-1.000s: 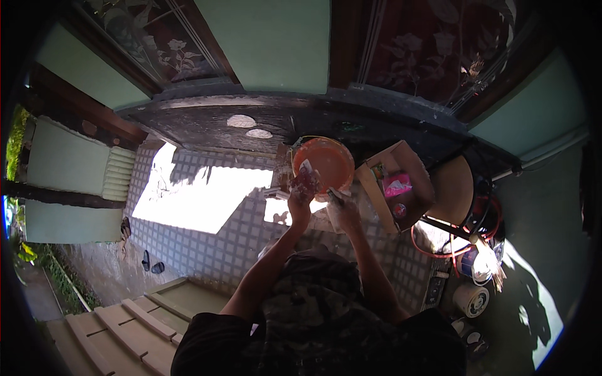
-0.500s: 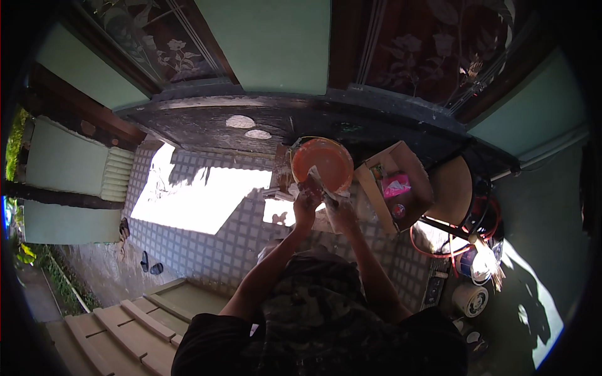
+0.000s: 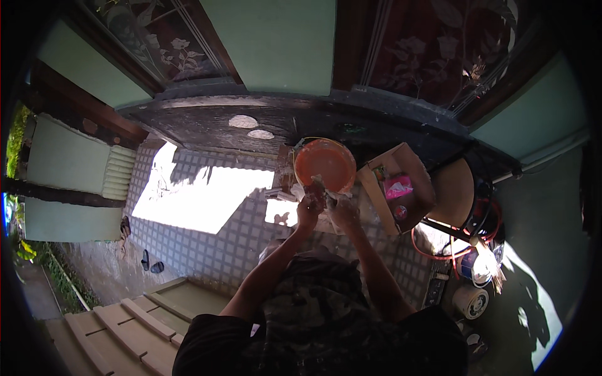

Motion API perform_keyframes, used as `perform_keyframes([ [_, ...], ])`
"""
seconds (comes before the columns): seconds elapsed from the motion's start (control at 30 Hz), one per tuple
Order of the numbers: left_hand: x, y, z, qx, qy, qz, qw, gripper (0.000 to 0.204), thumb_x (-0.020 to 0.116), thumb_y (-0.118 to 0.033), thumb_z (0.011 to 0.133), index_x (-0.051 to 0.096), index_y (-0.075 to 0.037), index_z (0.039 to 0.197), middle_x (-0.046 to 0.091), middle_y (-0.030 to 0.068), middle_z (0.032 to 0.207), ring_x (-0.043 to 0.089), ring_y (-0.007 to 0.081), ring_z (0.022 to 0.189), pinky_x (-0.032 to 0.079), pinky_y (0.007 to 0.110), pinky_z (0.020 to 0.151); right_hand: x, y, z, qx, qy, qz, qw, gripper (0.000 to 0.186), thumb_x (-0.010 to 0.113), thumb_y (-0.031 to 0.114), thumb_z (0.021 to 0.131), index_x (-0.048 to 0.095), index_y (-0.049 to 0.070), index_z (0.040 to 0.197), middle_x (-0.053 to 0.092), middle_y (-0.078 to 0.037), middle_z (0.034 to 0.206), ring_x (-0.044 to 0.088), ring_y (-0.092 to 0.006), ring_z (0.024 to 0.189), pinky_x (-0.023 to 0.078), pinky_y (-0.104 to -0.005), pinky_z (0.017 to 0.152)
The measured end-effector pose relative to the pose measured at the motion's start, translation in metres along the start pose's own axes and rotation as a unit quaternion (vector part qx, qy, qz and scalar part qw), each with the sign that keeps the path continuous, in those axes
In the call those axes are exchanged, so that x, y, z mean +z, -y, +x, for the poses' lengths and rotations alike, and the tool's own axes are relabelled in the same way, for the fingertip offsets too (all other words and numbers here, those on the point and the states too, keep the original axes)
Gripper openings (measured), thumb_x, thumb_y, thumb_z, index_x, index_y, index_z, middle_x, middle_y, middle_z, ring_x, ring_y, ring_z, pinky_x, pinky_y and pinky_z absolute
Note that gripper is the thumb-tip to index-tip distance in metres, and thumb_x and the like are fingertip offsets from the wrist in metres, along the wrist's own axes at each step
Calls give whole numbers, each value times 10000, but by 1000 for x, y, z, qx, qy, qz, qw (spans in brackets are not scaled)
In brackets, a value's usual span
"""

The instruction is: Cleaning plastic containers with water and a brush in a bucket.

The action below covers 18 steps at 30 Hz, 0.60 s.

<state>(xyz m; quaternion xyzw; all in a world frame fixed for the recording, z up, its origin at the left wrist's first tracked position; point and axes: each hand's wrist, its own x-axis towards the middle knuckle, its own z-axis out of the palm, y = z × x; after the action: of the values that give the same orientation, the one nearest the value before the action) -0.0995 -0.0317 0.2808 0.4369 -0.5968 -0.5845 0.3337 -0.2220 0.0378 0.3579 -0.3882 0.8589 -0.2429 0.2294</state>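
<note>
Left hand (image 3: 307,213) and right hand (image 3: 343,213) close together beside an orange bucket (image 3: 344,152).
The left grips a smeared reddish slab (image 3: 316,193) at the near rim; what the right, curled beside it, holds I cannot tell. Rightward, a cardboard box (image 3: 378,202) holds a pink packet (image 3: 397,187).

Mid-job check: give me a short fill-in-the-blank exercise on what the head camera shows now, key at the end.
1. The dark reddish piece is held in the person's ____ hand.
2. The round tub is coloured ____.
3. The cardboard box is to the ____ of the tub.
4. The package inside the box is ____ and white.

Missing words: left; orange; right; pink.
</note>
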Motion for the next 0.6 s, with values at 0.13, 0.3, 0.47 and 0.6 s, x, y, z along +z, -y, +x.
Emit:
perform_keyframes([
  [0.13, 5, -8, -7, -13, 15, -34, 999, 209, 640, -138, 867, 628, -8, 1030, 683, 62, 802, 660, 124, 774, 516, 277, 619, -1, -10, 53, 24, 22, 14, 999, 400, 500, 397, 928, 669, 52, 1038, 658, -245, 1003, 609, -425, 1010, 479, -520, 860],
  [0.3, -4, -17, 2, -45, 0, 14, 999, 253, 636, -218, 882, 632, -18, 1037, 694, 69, 840, 668, 139, 785, 535, 289, 635, -4, -35, 25, -8, -28, 61, 998, 380, 514, 368, 931, 649, 103, 1167, 646, -258, 1049, 596, -429, 1037, 473, -517, 858],
  [0.47, -8, -22, 5, 21, 4, 67, 998, 315, 630, -291, 888, 628, -4, 1017, 698, 93, 839, 679, 168, 763, 526, 303, 628, 30, -25, -7, -2, -10, 37, 999, 455, 529, 454, 916, 652, 53, 1092, 662, -211, 1056, 612, -421, 1035, 486, -540, 870],
  [0.6, -1, -20, 5, 26, -1, 36, 999, 336, 616, -300, 897, 611, 14, 1017, 694, 114, 814, 687, 187, 748, 522, 325, 612, 18, -20, 26, 42, -21, 99, 994, 416, 508, 398, 932, 658, 48, 1097, 660, -246, 1005, 614, -451, 975, 487, -529, 826],
])
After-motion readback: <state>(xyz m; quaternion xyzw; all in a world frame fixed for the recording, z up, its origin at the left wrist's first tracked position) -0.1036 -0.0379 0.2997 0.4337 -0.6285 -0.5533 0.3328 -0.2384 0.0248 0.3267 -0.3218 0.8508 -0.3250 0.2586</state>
